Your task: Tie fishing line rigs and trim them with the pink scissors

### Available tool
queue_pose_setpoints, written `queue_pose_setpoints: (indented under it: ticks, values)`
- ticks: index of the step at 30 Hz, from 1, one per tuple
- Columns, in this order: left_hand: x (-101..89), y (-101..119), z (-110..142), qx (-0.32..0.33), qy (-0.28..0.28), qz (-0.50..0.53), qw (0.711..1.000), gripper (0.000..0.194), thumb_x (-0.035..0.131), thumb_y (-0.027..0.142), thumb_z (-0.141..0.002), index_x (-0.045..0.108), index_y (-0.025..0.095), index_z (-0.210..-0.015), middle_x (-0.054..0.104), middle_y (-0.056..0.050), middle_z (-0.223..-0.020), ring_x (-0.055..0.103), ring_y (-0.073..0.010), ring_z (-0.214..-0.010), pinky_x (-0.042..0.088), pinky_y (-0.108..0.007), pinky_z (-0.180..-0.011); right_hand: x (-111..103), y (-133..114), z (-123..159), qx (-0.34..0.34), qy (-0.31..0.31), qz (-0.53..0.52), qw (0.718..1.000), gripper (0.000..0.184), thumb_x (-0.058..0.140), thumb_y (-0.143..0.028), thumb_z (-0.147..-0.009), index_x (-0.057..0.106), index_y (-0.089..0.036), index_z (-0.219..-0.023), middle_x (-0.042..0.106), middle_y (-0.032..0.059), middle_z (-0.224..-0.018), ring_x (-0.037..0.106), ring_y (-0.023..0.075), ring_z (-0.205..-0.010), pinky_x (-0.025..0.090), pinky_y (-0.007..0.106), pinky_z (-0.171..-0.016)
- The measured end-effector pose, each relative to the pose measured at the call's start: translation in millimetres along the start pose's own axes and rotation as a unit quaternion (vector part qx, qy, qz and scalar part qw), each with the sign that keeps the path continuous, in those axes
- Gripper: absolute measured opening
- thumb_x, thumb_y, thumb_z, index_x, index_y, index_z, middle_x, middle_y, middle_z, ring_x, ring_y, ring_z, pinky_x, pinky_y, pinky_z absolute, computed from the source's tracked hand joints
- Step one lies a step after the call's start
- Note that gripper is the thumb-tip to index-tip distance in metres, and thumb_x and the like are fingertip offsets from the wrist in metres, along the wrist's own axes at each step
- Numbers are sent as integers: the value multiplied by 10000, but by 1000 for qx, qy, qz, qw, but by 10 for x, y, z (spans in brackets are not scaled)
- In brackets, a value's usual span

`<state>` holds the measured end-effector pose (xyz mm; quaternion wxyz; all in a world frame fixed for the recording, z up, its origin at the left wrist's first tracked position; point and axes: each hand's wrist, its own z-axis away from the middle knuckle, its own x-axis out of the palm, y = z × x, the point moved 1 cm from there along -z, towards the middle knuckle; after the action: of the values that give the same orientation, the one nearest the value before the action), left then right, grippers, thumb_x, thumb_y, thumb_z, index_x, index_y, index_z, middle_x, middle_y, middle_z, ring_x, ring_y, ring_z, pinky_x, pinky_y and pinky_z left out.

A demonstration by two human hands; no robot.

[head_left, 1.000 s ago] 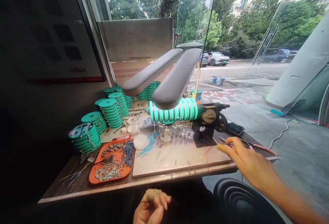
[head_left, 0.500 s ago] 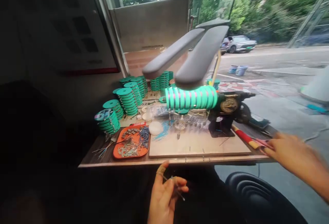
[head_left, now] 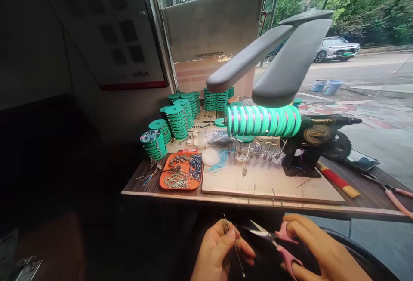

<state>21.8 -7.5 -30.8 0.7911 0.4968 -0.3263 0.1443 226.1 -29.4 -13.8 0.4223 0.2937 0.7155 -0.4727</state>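
Note:
Below the table's front edge, my left hand [head_left: 219, 248] pinches a thin needle-like rod [head_left: 239, 260] between thumb and fingers. The rod slants down to a small pale tip. Any fine line in that pinch is too small to make out. Just to the right, my right hand [head_left: 318, 246] grips the pink handles of a pair of scissors [head_left: 269, 233]. Their blades are parted and point left, close to my left fingers. Whether they touch anything there, I cannot tell.
An orange tray [head_left: 164, 182] of small metal parts sits beside a wooden board [head_left: 232, 186]. A black winder [head_left: 301, 160] carries green spools [head_left: 264, 121] under a grey lamp [head_left: 277, 87]. Stacked green spools [head_left: 176, 121] stand left; a brush [head_left: 337, 181] and pink-handled tool [head_left: 396, 199] lie right.
My right hand has come from the table's right end to beside my left hand, bringing the scissors. My left hand has closed its fingers more around the rod. The view has shifted left.

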Motion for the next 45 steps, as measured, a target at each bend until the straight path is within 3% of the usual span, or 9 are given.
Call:
queue_pose_setpoints:
  ticks: [10,18,25,30,37,45]
  values:
    - [53,53,58,11,-19,18,1000,242,676,322,-708,514,142,-701,685,-38,-533,586,-92,-453,403,-176,-492,-24,-154,-232,-44,-85,-3,995,91,544,-196,-732,523,-202,-820,581,45,-812,558,176,-709,475,270,-607]
    - [-15,-34,7,22,-6,45,999,230,656,309,-706,511,137,-659,662,-48,-479,546,-85,-387,358,-157,-424,109,-65,-237,-35,-114,-55,991,80,538,-183,-745,463,-185,-718,518,20,-725,470,163,-672,392,264,-590]
    - [-9,-35,19,29,-4,51,998,214,648,292,-711,517,135,-649,658,-48,-480,540,-86,-393,372,-163,-431,101,-57,-310,-29,-177,-75,981,109,505,-158,-731,416,-185,-674,524,28,-712,461,162,-658,369,260,-589]
    - [-18,-42,8,26,-5,54,998,226,658,306,-703,519,135,-653,656,-48,-474,532,-85,-379,364,-156,-412,105,-71,-320,-2,-194,-108,975,119,512,-182,-729,418,-189,-656,525,19,-714,468,158,-670,359,250,-601]
    - [-37,-62,6,26,-4,60,998,221,674,301,-685,532,133,-660,655,-46,-467,535,-89,-373,376,-154,-403,80,-123,-330,78,-261,-215,938,85,506,-228,-733,485,-175,-670,510,-2,-731,461,133,-680,359,220,-624]
    - [-39,-51,-1,25,-15,72,997,225,689,307,-670,535,144,-682,658,-43,-463,538,-93,-369,369,-147,-385,74,-159,-348,126,-282,-265,913,61,521,-219,-717,508,-173,-679,533,-22,-750,462,130,-727,347,208,-648]
